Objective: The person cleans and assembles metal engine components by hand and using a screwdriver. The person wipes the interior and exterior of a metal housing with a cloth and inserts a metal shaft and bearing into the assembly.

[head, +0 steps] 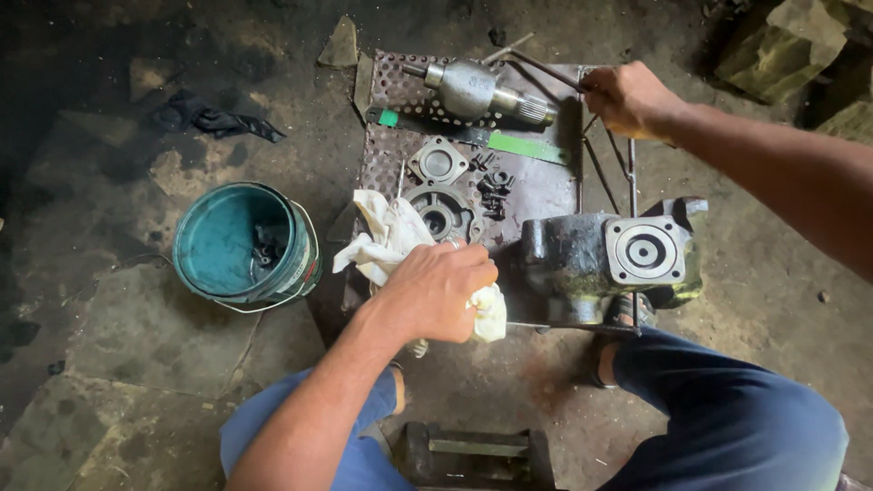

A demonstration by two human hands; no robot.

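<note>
The white rag (391,238) is crumpled and stained, one end bunched under the left hand (435,289) — fingers curled down over it, a ring on one finger — and the rest spilling up and left across the edge of the perforated metal tray (386,91). A second fold of it shows just past the knuckles, beside the dark cast housing (582,264). The right hand (626,98) is closed around a thin dark rod (546,68) at the tray's far right corner.

The housing stands just right of the rag, greasy black, with one square grey cover plate (645,251) on its face, a round bore in the middle and a bolt hole at each of its four corners. On the tray lie one bright shaft assembly (477,91) with a splined end, one flat green strip (526,146), two loose flanges — a square one (437,164) and a rounder one (440,215), partly hidden by the rag — and a small heap of black bolts (491,189), too crowded to count.

One teal bucket (241,241) sits left of the tray on the oily floor, with some dark parts inside. A black cloth (214,118) lies farther off.
</note>
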